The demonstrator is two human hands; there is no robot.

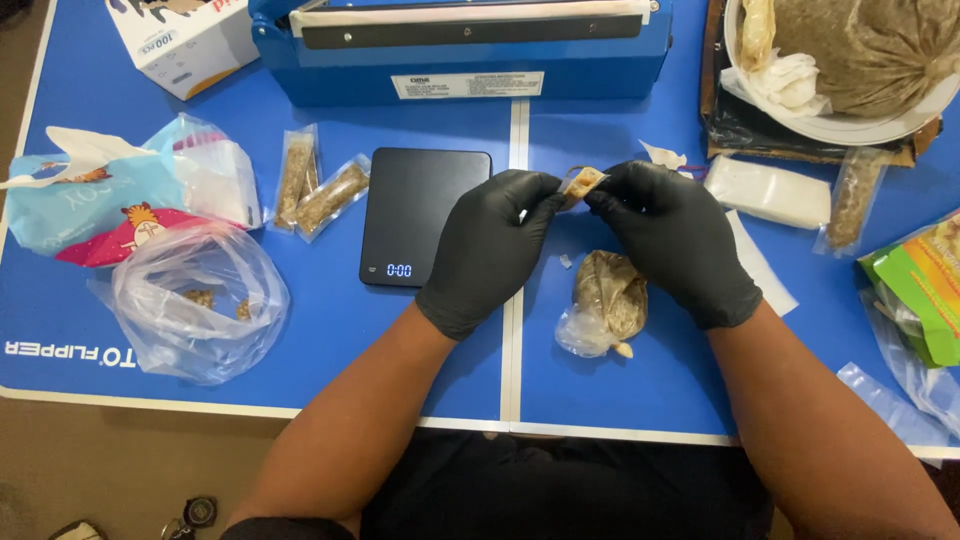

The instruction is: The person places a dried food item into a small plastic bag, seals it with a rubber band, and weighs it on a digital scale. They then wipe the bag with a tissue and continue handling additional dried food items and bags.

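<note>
A small clear packet (582,182) with tan filling is pinched between both hands above the middle of the blue surface (330,330). Its long axis runs roughly left to right, tilted slightly up toward the right. The left hand (490,245), in a black glove, clamps its fingertips on the packet's left end; the right hand (675,240), also gloved, clamps the right end.

Just below the hands lies a knotted plastic bag of brownish grain (605,300). Left of the left hand sits a flat black scale (420,215). Further left lie two filled narrow packets (315,190), then a crumpled clear bag (195,300) near the front left corner. A blue sealing machine (460,45) stands along the far edge. A white bowl (850,125) occupies the far right corner.
</note>
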